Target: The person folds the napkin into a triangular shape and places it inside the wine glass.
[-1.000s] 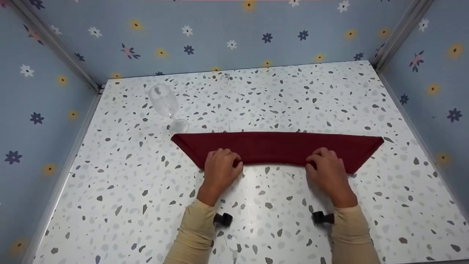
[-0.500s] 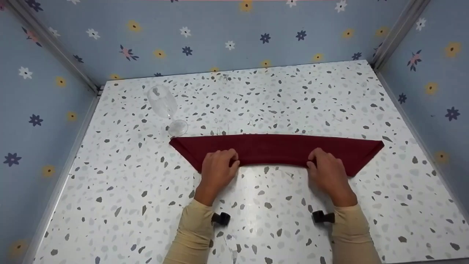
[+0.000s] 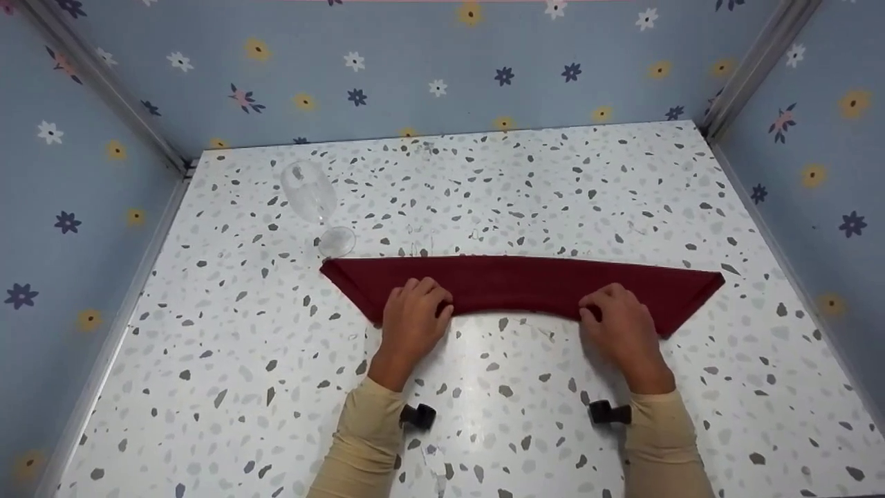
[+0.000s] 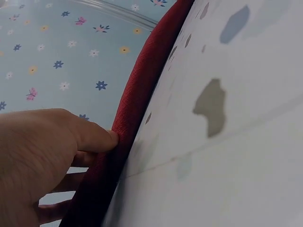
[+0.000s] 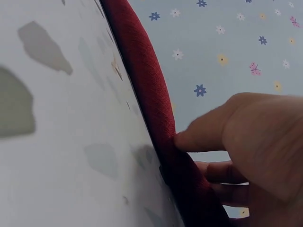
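A dark red folded cloth (image 3: 515,283) lies as a long band across the middle of the table, slanted at both ends. My left hand (image 3: 415,321) grips its near edge left of centre. In the left wrist view, the thumb (image 4: 106,140) presses the thick folded edge while the fingers reach over the cloth. My right hand (image 3: 619,328) holds the same edge right of centre. The right wrist view has that thumb (image 5: 187,140) against the fold, with fingers on the far side. Between the hands, the near edge bows slightly away from me.
A clear stemmed glass (image 3: 309,192) lies on its side at the back left, its foot (image 3: 337,242) close to the cloth's far left corner. The speckled white table (image 3: 511,429) is bounded by blue flowered walls (image 3: 429,62) at the back and both sides.
The cloth's far edge has come slightly nearer to me, more so at its right end. Both hands keep their hold on the near edge. The glass lies as before.
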`<action>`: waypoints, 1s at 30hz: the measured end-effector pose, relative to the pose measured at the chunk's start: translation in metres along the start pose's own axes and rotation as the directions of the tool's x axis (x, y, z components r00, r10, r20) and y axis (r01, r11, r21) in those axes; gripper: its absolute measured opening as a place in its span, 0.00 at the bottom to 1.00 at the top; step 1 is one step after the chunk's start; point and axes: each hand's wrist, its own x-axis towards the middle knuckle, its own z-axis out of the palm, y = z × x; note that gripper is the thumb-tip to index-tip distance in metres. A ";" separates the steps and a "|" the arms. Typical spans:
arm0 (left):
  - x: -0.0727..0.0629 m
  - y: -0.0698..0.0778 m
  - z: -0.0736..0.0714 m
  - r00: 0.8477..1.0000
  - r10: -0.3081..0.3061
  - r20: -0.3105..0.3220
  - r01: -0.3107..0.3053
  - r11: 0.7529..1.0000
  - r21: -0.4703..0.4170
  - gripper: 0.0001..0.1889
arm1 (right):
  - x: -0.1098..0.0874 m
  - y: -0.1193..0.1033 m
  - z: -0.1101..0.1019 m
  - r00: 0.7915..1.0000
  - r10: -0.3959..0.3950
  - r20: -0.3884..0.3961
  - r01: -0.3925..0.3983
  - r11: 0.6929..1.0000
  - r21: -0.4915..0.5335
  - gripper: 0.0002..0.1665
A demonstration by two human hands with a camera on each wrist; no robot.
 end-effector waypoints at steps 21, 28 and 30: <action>0.000 -0.003 -0.001 1.000 0.010 0.007 -0.010 1.000 0.005 0.04 | -0.001 0.000 0.001 0.996 -0.057 -0.065 0.055 0.998 -0.022 0.10; 0.000 -0.003 -0.003 1.000 -0.016 0.011 0.016 0.999 -0.040 0.04 | -0.001 0.001 -0.001 1.000 -0.023 -0.014 0.022 0.999 -0.032 0.11; 0.000 -0.003 -0.004 0.999 -0.029 0.021 0.030 0.998 -0.062 0.05 | -0.001 0.002 -0.001 1.000 -0.017 -0.008 0.017 1.000 -0.015 0.12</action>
